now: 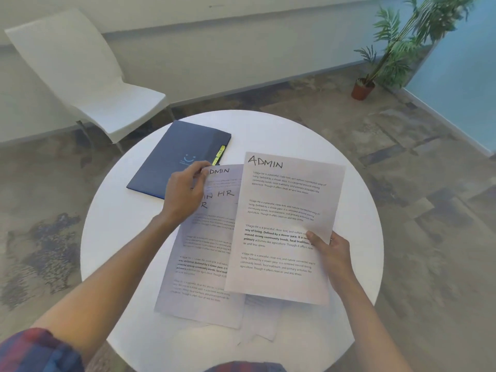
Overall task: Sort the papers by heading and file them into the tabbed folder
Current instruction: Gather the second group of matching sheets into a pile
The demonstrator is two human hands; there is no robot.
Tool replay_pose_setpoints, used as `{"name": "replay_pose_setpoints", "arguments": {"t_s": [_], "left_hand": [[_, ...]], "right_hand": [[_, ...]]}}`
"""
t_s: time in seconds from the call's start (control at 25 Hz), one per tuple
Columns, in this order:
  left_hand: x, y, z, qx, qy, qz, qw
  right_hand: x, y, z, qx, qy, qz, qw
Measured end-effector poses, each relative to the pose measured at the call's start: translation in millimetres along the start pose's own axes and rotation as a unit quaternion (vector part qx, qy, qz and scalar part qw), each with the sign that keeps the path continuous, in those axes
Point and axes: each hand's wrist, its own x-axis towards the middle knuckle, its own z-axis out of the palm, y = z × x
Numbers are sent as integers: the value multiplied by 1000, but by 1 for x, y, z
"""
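Our right hand [331,251] pinches the limp ADMIN sheet [287,224] by its right edge; our left hand [185,193] pinches another ADMIN page [222,178] at its top corner; best supported flat.
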Motion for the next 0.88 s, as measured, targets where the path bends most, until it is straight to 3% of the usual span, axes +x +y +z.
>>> {"name": "replay_pose_setpoints", "arguments": {"t_s": [0.28,0.48,0.88], "left_hand": [[25,47,-38,-48,81,72,993],[47,103,-76,-149,114,93,978],[46,170,-133,-362,6,87,928]], "right_hand": [[-5,-34,1,39,-24,-23,999],[-4,-78,17,45,-81,-51,994],[2,-157,59,152,-247,-96,952]]}}
